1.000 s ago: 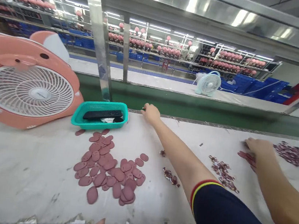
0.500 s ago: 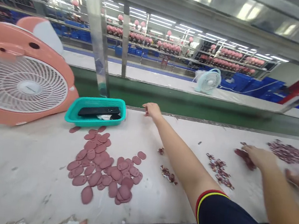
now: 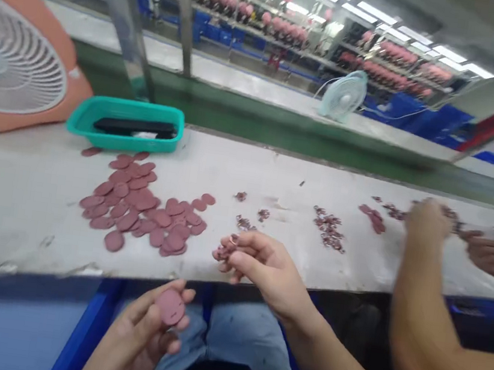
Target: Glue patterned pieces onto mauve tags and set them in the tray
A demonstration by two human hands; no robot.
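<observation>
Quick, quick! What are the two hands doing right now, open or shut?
Left hand: closed, holding a pink oval pad.
Right hand: closed, pinching small pink pieces.

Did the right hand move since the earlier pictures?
Yes: the right hand has pulled back toward the person, away from the teal basket, and is now just right of the pink disc pile.

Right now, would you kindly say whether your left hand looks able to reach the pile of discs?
Probably yes: your left hand is just below the table edge, with nothing standing between it and the pile of discs, though it already holds one disc.
</observation>
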